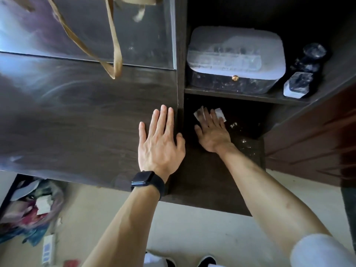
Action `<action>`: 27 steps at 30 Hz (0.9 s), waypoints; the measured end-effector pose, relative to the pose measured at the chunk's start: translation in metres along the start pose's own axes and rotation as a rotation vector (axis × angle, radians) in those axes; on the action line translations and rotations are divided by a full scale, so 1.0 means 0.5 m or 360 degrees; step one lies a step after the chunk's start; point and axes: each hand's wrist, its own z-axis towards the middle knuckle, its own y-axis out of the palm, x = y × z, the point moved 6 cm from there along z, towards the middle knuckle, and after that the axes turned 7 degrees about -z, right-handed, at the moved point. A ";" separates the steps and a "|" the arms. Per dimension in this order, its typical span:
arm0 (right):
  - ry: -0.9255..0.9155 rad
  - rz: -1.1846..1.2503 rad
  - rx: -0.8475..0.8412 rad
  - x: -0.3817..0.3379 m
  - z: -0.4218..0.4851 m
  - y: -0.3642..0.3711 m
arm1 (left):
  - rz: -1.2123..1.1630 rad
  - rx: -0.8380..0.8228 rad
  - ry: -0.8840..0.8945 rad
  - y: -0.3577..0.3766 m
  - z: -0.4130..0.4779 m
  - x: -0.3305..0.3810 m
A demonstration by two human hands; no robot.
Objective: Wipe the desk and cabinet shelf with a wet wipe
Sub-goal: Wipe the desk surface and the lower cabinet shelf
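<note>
Wet wipe (219, 113) — on lower cabinet shelf (248, 143), pinned flat under right hand (212, 132).
Thin, limp, light, prob. damp; bunches easily — press w/ spread fingers, not pinch. Left hand (160, 139) open, flat on desk (77, 122), holding nothing.

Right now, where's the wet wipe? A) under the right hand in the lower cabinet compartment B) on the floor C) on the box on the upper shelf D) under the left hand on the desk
A: the wet wipe lies flat under the right hand inside the lower cabinet compartment, white corners showing past the fingers.
</note>
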 end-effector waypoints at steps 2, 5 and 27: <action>0.0168 0.0035 -0.0074 0.046 0.010 -0.012 | -0.0014 -0.0005 -0.0017 -0.003 -0.001 0.000; 0.0327 0.0037 -0.0150 0.116 -0.007 -0.016 | -0.0039 0.0007 -0.0034 -0.007 -0.003 0.001; 0.0341 0.0072 -0.0013 0.057 -0.460 0.164 | -0.0004 -0.0081 -0.0035 -0.015 -0.003 0.002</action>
